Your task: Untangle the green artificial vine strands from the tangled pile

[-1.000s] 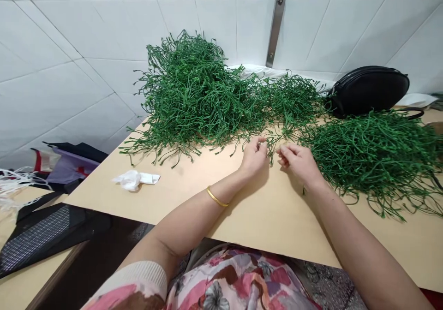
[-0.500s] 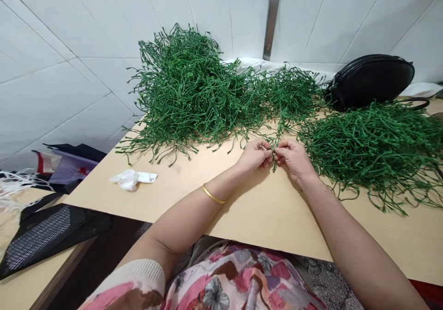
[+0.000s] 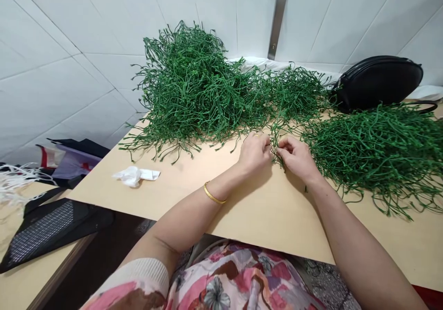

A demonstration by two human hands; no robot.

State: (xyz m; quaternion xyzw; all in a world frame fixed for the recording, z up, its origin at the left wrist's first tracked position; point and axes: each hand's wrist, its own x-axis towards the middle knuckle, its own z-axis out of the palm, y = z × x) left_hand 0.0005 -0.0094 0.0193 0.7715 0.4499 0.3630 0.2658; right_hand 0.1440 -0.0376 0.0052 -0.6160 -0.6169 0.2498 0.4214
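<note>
Thin green plastic stems (image 3: 277,139) stand between my two hands near the middle of the table (image 3: 194,194). My left hand (image 3: 255,152) is closed on them from the left, its fingertips partly hidden. From the right, my right hand (image 3: 296,157) pinches the stems with thumb and forefinger. Behind my hands a large tangled heap of green stems (image 3: 197,84) rises against the wall, joined to a smaller clump (image 3: 297,93). Another heap of stems (image 3: 377,153) lies to the right of my right hand.
A black bag (image 3: 380,81) stands at the back right by the tiled wall. Crumpled white tissue (image 3: 134,176) lies on the table's left part. Lower left, a black mesh item (image 3: 43,229) and white strands (image 3: 20,183) rest on another surface.
My left hand has turned so more of its back shows. The stems between my hands have shifted, and a small green piece shows below my right hand. The view has moved slightly.
</note>
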